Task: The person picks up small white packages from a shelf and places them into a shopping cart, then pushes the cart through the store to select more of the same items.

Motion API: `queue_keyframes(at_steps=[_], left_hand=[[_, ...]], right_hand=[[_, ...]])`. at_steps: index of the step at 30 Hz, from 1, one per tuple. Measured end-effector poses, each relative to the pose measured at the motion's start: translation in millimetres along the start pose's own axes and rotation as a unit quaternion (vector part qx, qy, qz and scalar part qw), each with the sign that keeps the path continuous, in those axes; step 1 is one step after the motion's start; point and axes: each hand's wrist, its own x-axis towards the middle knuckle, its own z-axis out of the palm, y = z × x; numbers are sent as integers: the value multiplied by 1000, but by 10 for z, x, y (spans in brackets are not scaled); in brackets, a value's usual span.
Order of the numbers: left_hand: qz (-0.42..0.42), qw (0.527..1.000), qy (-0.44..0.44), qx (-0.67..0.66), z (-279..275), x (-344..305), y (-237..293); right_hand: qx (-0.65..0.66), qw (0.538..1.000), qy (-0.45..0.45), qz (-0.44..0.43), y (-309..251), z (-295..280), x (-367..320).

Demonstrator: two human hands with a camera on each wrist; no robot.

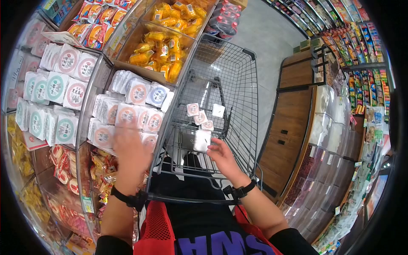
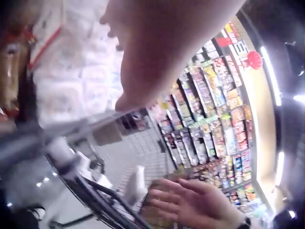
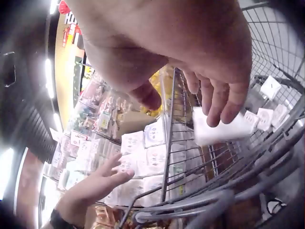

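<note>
My left hand (image 1: 132,148), blurred, reaches over the stacked square white packets (image 1: 104,135) with round printed labels in the shelf bin. In the right wrist view its fingers are extended right at the packets' faces. My right hand (image 1: 224,158) is over the shopping cart (image 1: 238,72), its fingers loosely bent and thumb apart. Just past its fingertips is a white packet (image 3: 221,130), plain side showing and tilted; the fingers overlap it in the right wrist view. Several more square packets (image 1: 193,109) lie in the cart, most with a pink round label up.
Left of the bin are packets with green labels (image 1: 57,85). Behind it are yellow-wrapped snacks (image 1: 161,50) in clear-walled bins. A wooden cabinet (image 1: 293,127) and clear bins stand right of the cart. The cart's handlebar (image 1: 191,199) runs in front of my body.
</note>
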Motion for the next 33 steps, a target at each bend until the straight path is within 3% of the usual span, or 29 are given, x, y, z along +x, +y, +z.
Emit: queue_keyframes(at_steps=[2,8,13,17,23,26,29,32,33], left_hand=[[-101,991,5,91,20,41,-251],[-3,995,70,77,179,-42,-417],[-18,995,40,89,63,45,-389],[24,994,70,77,-53,73,-433],[27,995,32,93,-70,55,-492],[93,990,29,102,-63,72,-510],[109,990,56,68,-163,14,-390],[78,983,20,-167,-422,-104,19],[69,961,-64,-260,-524,-111,175]], right_hand=[[0,1000,-12,10,50,-26,36],[-25,995,-96,24,-39,232,37],[-63,987,-150,17,-86,429,105],[-64,983,-170,-6,-135,501,139],[-66,981,-180,7,-203,501,173],[-67,981,-180,7,-180,480,184],[-52,985,-165,-12,-179,447,193],[-70,987,-110,-94,-360,482,34],[-92,981,-88,-146,-411,528,-15]])
